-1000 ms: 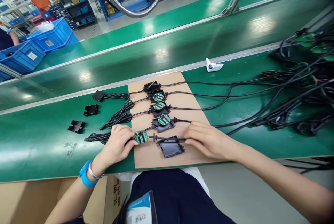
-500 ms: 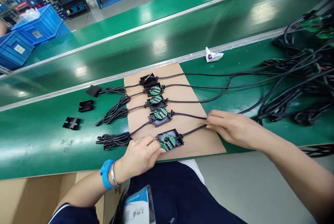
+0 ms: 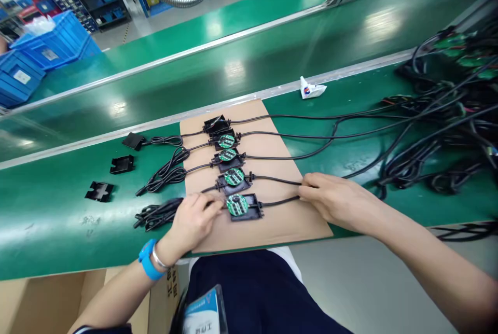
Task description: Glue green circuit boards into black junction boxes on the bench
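Note:
On a brown cardboard sheet lies a row of black housings with round green circuit boards and black cables. The nearest housing has a green board seated in it. My left hand rests at that housing's left side, fingertips on the cable stub next to it. My right hand pinches the black cable that runs out of the housing's right side. Three more housings with boards lie behind, and a housing without a board at the far end.
Coiled cable bundles lie left of the cardboard. Three loose black covers sit further left on the green bench. A big tangle of black cables fills the right. A small white tube lies by the conveyor rail. Blue crates stand far left.
The green board went from my left fingers beside the housing into the housing. My right hand slid right along the cable. The housing now lies straight in the row.

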